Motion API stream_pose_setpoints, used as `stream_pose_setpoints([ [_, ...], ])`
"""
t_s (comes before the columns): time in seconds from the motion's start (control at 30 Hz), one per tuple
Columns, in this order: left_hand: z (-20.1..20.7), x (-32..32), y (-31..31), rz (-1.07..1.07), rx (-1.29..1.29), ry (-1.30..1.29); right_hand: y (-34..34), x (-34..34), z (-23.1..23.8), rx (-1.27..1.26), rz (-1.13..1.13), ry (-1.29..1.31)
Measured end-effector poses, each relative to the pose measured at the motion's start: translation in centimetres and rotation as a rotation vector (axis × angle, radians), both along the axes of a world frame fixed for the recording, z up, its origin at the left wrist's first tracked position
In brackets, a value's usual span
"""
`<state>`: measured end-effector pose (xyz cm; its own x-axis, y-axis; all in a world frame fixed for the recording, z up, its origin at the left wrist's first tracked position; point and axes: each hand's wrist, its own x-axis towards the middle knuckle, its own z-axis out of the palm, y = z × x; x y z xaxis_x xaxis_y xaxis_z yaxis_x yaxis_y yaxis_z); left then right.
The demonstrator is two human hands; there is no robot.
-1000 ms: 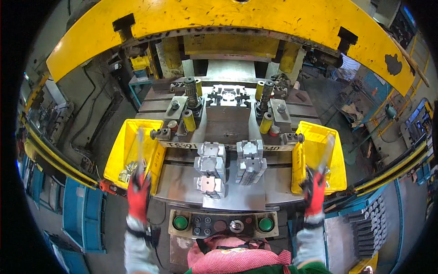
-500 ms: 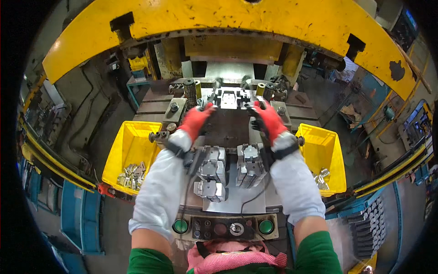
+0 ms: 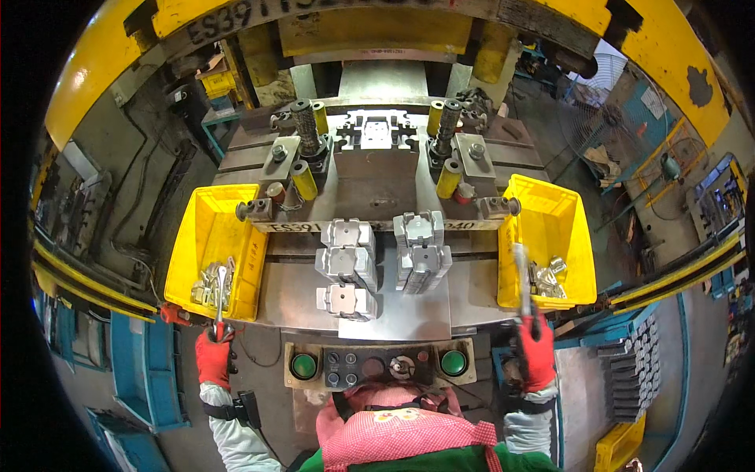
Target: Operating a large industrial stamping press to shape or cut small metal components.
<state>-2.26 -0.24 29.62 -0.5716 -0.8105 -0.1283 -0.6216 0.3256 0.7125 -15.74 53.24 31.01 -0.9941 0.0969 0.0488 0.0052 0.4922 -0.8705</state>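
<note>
My left hand [image 3: 214,358], in a red and black glove, is closed around a slim grey metal tool [image 3: 219,295]. The tool points up over the front wall of the left yellow bin [image 3: 177,267], its tip beside the silvery metal pieces [image 3: 206,287] inside. My right hand [image 3: 538,354], gloved alike, grips a similar slim metal tool [image 3: 522,275], smeared by motion, at the right yellow bin [image 3: 586,259]. More metal pieces [image 3: 550,283] lie in that bin. What exact kind of tools these are, I cannot make out.
Ahead stands a press die [image 3: 377,185] with a bright metal part [image 3: 376,132] at its back, below a yellow press frame [image 3: 385,31]. Stacked grey metal parts [image 3: 346,299] stand on the front plate. Nearer lies a control panel [image 3: 377,366] with green buttons [image 3: 454,363].
Both hands have drawn back from the die and moved apart, the left to the left bin, the right to the right bin. My view has shifted, showing the die more fully.
</note>
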Motion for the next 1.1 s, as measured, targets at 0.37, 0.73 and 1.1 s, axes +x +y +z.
stream_pose_setpoints([
  [0.37,0.5,-0.7,6.1,0.007,0.390,0.455,-7.8,-2.9,5.2,-0.436,0.364,-0.372],
  [0.73,-1.5,0.3,7.3,0.086,0.526,0.516,-22.6,-27.6,3.8,-0.321,0.520,-0.066],
  [1.1,-7.5,3.9,6.1,0.272,0.344,0.383,-22.9,-28.7,4.3,-0.253,0.540,-0.128],
])
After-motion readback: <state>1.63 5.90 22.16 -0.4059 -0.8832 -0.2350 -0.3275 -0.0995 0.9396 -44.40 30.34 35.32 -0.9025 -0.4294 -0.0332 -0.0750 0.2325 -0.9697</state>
